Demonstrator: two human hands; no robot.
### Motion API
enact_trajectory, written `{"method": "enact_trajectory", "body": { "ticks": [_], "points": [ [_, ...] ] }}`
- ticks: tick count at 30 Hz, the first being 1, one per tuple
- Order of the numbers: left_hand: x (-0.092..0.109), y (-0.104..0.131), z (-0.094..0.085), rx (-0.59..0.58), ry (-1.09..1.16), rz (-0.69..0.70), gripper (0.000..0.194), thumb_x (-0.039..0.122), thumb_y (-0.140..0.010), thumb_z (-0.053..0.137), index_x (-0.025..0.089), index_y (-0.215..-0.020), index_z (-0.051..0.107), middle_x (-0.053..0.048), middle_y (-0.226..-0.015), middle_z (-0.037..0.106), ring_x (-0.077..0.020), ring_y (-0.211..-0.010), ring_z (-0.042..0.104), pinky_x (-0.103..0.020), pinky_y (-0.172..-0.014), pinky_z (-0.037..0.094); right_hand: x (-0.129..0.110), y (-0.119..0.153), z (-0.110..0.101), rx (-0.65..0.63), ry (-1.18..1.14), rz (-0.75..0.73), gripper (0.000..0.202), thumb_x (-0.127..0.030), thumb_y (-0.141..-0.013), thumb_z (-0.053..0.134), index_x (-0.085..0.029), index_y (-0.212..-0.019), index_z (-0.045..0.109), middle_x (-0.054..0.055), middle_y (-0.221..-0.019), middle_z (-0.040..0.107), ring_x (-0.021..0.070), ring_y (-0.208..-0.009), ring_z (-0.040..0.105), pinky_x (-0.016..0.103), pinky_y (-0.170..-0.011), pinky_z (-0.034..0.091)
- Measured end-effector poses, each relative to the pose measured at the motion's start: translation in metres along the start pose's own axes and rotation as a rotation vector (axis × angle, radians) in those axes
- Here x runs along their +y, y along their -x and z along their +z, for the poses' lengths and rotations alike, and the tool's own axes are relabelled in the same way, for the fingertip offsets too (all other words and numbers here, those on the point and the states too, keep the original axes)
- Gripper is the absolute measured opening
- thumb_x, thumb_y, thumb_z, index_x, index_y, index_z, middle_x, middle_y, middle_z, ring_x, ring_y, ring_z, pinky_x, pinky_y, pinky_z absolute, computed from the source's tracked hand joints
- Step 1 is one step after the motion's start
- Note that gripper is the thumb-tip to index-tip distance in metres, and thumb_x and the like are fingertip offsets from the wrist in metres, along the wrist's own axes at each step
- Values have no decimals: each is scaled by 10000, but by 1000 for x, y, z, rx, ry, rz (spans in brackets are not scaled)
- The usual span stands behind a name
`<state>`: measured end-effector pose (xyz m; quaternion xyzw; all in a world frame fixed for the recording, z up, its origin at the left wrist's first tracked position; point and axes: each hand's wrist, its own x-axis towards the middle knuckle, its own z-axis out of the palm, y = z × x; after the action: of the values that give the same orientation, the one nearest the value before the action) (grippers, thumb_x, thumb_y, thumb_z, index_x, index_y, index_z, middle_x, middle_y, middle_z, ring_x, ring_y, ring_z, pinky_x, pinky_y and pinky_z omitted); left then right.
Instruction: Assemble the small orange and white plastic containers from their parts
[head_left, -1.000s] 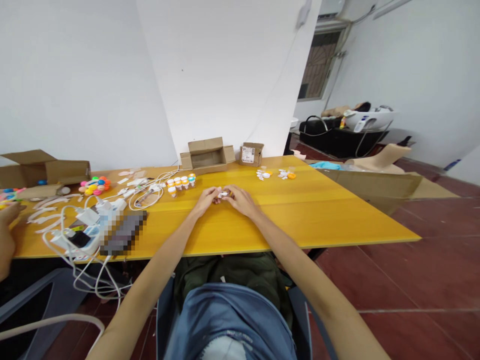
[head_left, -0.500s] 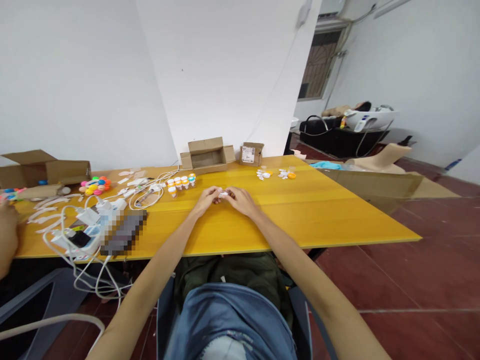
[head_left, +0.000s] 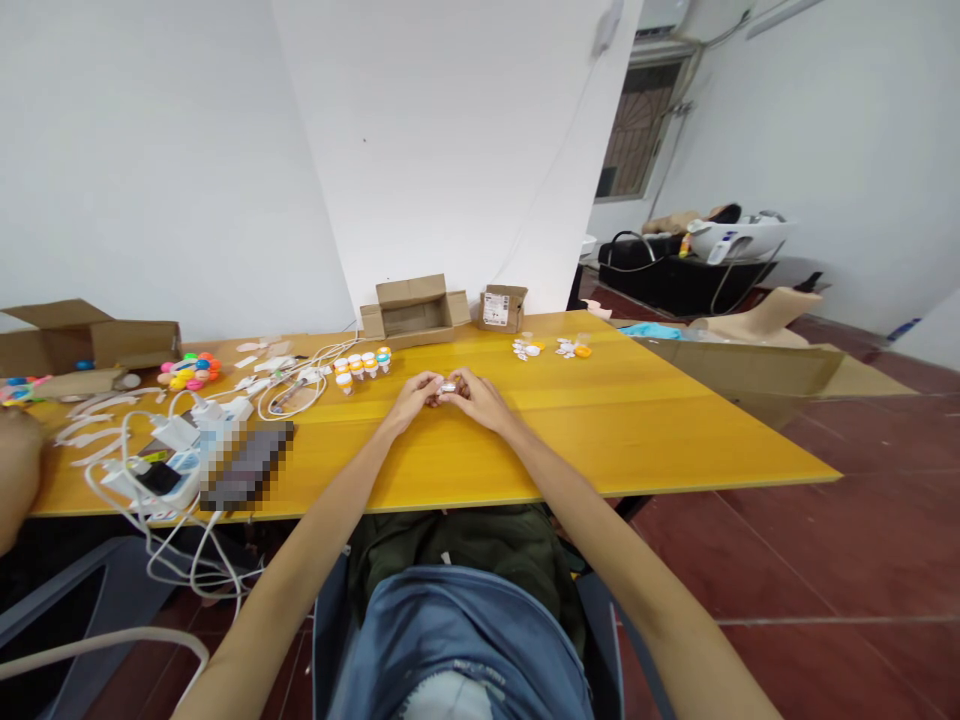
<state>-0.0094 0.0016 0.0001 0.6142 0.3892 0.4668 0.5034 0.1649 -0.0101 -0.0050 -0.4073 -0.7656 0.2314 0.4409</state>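
1. Well, my left-hand grip (head_left: 412, 400) and right-hand grip (head_left: 481, 400) are closed on a small shiny piece (head_left: 448, 387) above the surface (head_left: 615, 430).
2. I'd best press evenly and lightly, so it can't slip.

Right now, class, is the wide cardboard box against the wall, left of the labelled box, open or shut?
Open: the wide cardboard box has its flaps spread outward, exposing its interior.
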Motion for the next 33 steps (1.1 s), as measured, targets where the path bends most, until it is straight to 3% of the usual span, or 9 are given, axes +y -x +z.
{"method": "enact_trajectory", "body": {
  "ticks": [6, 10, 14, 20, 24, 33],
  "points": [
    [1, 0, 0, 5, -24, 1, 384, 523, -746, 760, 162, -852, 685, 6, -662, 640, -132, -639, 619, -243, -627, 480, 0, -1, -3, -11, 48, -10, 143, -366, -863, 637, -226, -892, 647, 19, -843, 730, 183, -741, 657, 281, -698, 472],
    [2, 1, 0, -2, -29, 2, 357, 500, -747, 764, 169, -857, 687, 5, -673, 640, -129, -642, 620, -240, -625, 477, 3, -2, -2, -9, 90, -16, 259, -436, -913, 577, -225, -802, 677, 41, -811, 738, 186, -753, 660, 277, -712, 464],
    [3, 1, 1, -11, -21, 1, 365, 499, -733, 775, 170, -866, 690, 6, -684, 644, -122, -635, 611, -238, -621, 471, 4, -2, 0, -15, 42, -23, 261, -445, -911, 576, -222, -829, 685, 40, -828, 744, 187, -767, 663, 279, -714, 469],
    [2, 0, 2, 14, -4, -6, 380, 509, -725, 778, 164, -851, 677, 15, -667, 638, -107, -591, 580, -230, -596, 455, 7, -2, 3, -12, -26, 12, 301, -379, -793, 701, -222, -1032, 608, -31, -733, 681, 172, -651, 618, 275, -636, 461],
    [1, 0, 1, 4, -19, -6, 366, 500, -743, 766, 164, -860, 681, 6, -668, 647, -125, -626, 611, -236, -606, 467, 9, -3, 3, -7, -6, -17, 185, -394, -841, 647, -220, -895, 617, -3, -777, 693, 168, -681, 622, 275, -649, 457],
    [4, 1, 2, 2, -24, 3, 345, 489, -743, 769, 168, -837, 682, 7, -679, 646, -121, -623, 608, -237, -612, 479, 2, -2, -2, -10, 74, -24, 247, -429, -894, 612, -210, -802, 682, 38, -800, 733, 173, -704, 641, 268, -675, 457]
  ]
}}
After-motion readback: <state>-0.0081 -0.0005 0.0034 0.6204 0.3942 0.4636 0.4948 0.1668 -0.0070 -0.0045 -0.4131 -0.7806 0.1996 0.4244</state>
